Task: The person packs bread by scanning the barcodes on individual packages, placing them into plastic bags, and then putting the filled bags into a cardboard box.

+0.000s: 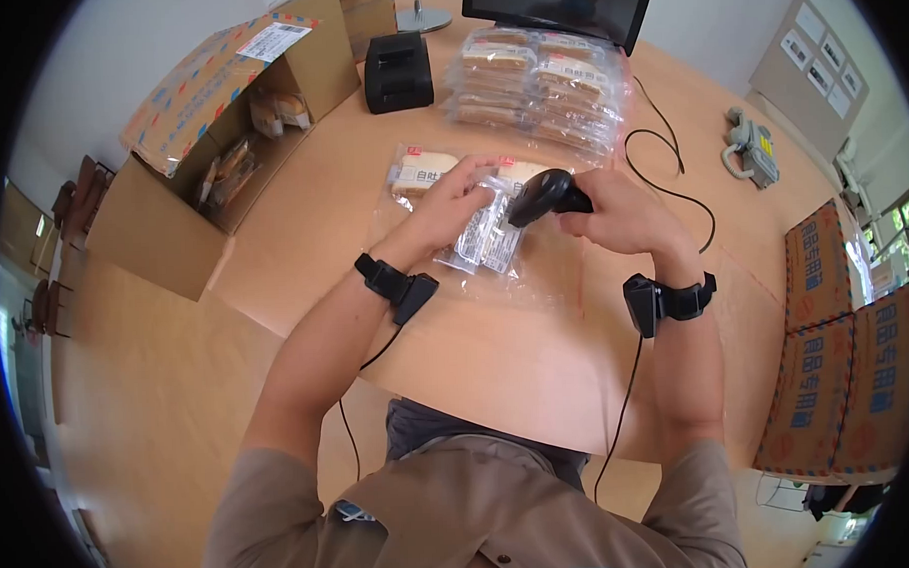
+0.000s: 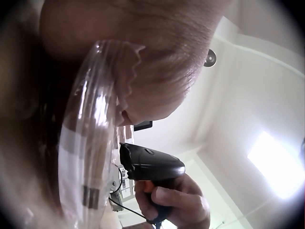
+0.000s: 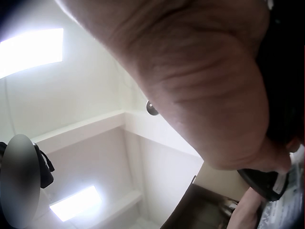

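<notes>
My left hand (image 1: 440, 219) holds a clear-wrapped bread package (image 1: 476, 233) tilted up, its printed label side turned toward me. In the left wrist view the package's crimped plastic edge (image 2: 128, 71) lies against the hand. My right hand (image 1: 627, 213) grips a black handheld barcode scanner (image 1: 543, 193) by its handle. The scanner's head points left at the label from close by. In the left wrist view, fingers are wrapped round the handle below the scanner head (image 2: 152, 162). Just behind lie more wrapped white bread packages (image 1: 419, 175) on the table, partly covered by the left hand.
Piles of wrapped bread (image 1: 492, 77) stand at the back before a monitor (image 1: 565, 10). A black printer-like box (image 1: 398, 72) is left of them. An open carton (image 1: 219, 142) with packages inside stands left. At right are a telephone (image 1: 752, 151), a loose cable (image 1: 660, 137) and stacked cartons (image 1: 843, 361).
</notes>
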A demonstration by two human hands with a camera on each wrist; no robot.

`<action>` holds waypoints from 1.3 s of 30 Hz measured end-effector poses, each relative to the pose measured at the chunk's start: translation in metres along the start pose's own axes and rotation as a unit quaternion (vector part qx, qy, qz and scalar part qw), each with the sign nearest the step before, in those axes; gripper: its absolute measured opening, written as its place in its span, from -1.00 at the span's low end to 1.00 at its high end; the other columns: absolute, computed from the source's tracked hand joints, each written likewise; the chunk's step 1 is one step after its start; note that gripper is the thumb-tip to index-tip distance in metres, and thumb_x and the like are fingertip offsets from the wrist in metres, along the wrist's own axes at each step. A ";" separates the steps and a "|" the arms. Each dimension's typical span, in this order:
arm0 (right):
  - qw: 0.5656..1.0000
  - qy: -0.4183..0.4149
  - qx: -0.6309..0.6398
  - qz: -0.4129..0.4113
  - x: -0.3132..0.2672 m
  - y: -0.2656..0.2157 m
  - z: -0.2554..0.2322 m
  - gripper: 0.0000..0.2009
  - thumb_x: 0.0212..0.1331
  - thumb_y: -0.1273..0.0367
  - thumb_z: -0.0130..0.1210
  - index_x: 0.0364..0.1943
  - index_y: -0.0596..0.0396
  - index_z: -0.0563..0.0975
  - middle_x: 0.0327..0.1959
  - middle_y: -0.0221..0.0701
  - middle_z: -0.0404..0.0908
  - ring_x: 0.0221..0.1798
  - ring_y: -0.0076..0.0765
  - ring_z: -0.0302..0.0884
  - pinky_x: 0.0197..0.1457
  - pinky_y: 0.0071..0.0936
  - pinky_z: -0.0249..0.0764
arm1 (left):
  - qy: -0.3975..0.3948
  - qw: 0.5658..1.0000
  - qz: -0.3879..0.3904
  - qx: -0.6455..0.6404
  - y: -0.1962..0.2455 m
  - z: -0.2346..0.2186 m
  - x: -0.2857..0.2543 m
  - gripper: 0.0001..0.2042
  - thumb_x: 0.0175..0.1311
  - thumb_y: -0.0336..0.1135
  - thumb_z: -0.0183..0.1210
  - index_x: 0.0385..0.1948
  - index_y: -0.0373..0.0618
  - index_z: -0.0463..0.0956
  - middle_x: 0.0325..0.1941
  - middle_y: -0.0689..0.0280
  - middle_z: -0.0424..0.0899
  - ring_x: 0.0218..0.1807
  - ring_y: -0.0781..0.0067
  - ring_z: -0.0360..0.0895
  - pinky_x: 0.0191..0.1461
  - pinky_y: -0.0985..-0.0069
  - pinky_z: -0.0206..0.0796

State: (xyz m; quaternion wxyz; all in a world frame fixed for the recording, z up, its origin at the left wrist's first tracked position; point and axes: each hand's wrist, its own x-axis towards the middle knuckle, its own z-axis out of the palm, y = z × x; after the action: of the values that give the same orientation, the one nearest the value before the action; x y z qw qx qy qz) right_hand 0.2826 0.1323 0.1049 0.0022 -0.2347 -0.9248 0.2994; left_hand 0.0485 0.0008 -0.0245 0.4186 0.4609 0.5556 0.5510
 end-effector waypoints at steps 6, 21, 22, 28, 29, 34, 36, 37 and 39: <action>1.000 -0.004 0.021 0.008 0.003 0.008 0.000 -0.65 0.25 0.28 0.36 -0.06 0.32 0.70 -0.25 -0.12 0.80 -0.18 -0.09 0.75 -0.06 -0.22 0.62 | -0.008 1.000 0.002 0.001 -0.003 -0.002 0.001 -0.52 0.61 -0.50 0.09 0.52 -0.08 0.35 0.02 0.28 0.73 -0.09 0.64 0.67 -0.04 0.61 0.54; 0.972 0.098 0.073 0.199 0.005 0.177 -0.039 -0.80 0.12 0.39 0.40 -0.19 0.18 0.76 -0.41 -0.39 0.74 -0.42 -0.46 0.66 -0.32 -0.38 0.55 | 0.004 1.000 -0.004 -0.016 0.005 0.003 -0.001 -0.45 0.50 -0.55 0.17 0.51 -0.12 0.32 -0.07 0.25 0.67 -0.12 0.63 0.57 -0.14 0.59 0.46; 0.972 0.099 0.073 0.198 0.005 0.183 -0.036 -0.80 0.12 0.39 0.40 -0.19 0.18 0.76 -0.41 -0.39 0.74 -0.42 -0.46 0.66 -0.32 -0.38 0.55 | 0.011 0.999 -0.001 -0.032 0.006 0.005 -0.002 -0.44 0.50 -0.55 0.17 0.51 -0.12 0.32 -0.08 0.26 0.66 -0.13 0.63 0.57 -0.14 0.59 0.46; 0.967 0.101 0.143 0.186 0.012 0.207 -0.033 -0.70 0.00 0.36 0.50 -0.17 0.21 0.77 -0.40 -0.35 0.77 -0.37 -0.40 0.73 -0.21 -0.35 0.63 | -0.005 0.999 -0.002 -0.038 0.005 -0.004 -0.001 -0.40 0.49 -0.58 0.14 0.57 -0.13 0.26 0.05 0.19 0.68 -0.02 0.55 0.66 0.02 0.55 0.56; 0.971 0.109 0.100 0.186 0.015 0.211 -0.032 -0.66 -0.02 0.34 0.52 -0.15 0.22 0.77 -0.38 -0.33 0.78 -0.32 -0.36 0.76 -0.17 -0.34 0.65 | -0.010 0.998 -0.009 -0.053 0.009 -0.004 -0.001 -0.37 0.50 -0.59 0.10 0.60 -0.14 0.22 0.13 0.15 0.68 0.04 0.50 0.70 0.11 0.53 0.61; 0.972 0.148 0.018 0.183 0.005 0.194 -0.036 -0.54 -0.04 0.24 0.56 -0.06 0.21 0.77 -0.26 -0.24 0.83 -0.16 -0.28 0.81 -0.03 -0.37 0.67 | -0.027 0.985 0.020 -0.171 0.037 0.000 -0.013 -0.39 0.48 -0.61 0.08 0.58 -0.16 0.25 0.15 0.17 0.68 0.12 0.45 0.70 0.22 0.48 0.60; 0.944 0.229 -0.108 0.211 -0.005 0.165 -0.048 -0.50 0.01 0.20 0.54 0.03 0.20 0.76 -0.15 -0.21 0.84 -0.06 -0.29 0.80 0.05 -0.35 0.67 | -0.031 0.982 0.038 -0.183 0.042 -0.007 -0.015 -0.41 0.47 -0.62 0.08 0.54 -0.16 0.28 0.17 0.19 0.68 0.18 0.45 0.70 0.30 0.44 0.58; 0.944 0.230 -0.107 0.211 -0.007 0.151 -0.054 -0.50 0.01 0.20 0.54 0.03 0.20 0.76 -0.15 -0.21 0.84 -0.06 -0.29 0.80 0.05 -0.35 0.67 | -0.039 0.977 0.060 -0.202 0.041 -0.014 -0.017 -0.53 0.47 -0.61 0.10 0.39 -0.13 0.38 0.22 0.18 0.67 0.30 0.37 0.64 0.42 0.36 0.51; 0.942 0.317 0.030 0.109 -0.009 0.126 -0.062 -0.51 0.16 0.13 0.50 0.07 0.19 0.74 -0.10 -0.29 0.82 -0.01 -0.31 0.77 0.11 -0.35 0.65 | -0.048 0.971 0.078 -0.221 0.041 -0.022 -0.017 -0.64 0.47 -0.60 0.12 0.24 -0.10 0.49 0.27 0.17 0.67 0.42 0.29 0.59 0.55 0.28 0.44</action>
State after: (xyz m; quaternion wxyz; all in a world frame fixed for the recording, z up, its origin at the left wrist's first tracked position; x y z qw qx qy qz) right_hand 0.3537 0.2517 0.0870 0.2695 -0.4166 -0.8357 0.2353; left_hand 0.0330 -0.0215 0.0165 0.4917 0.4247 0.3617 0.6686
